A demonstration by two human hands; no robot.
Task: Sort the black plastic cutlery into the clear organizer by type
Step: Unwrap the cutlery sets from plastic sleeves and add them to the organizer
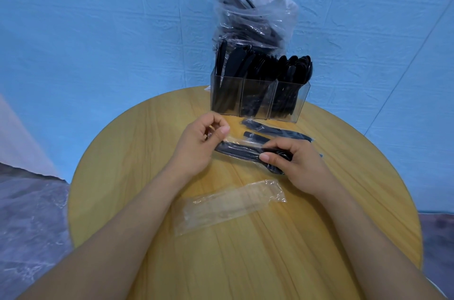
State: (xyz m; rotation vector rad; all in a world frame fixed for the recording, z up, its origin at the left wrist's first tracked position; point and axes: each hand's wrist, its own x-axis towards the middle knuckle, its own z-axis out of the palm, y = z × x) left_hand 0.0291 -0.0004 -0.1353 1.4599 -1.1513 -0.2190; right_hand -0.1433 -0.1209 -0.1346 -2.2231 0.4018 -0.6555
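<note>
Head view, from the left: the left hand (200,145) pinches the clear wrapper end of a wrapped cutlery packet (242,150), whose long axis runs left to right between both hands. The right hand (292,161) grips its other end, fingers curled round the black pieces. Just beyond the hands stands the clear organizer (258,101), all three compartments already holding cutlery; two more packets (275,131) lie before it. An empty wrapper (231,204) lies nearer on the round wooden table (122,177).
</note>
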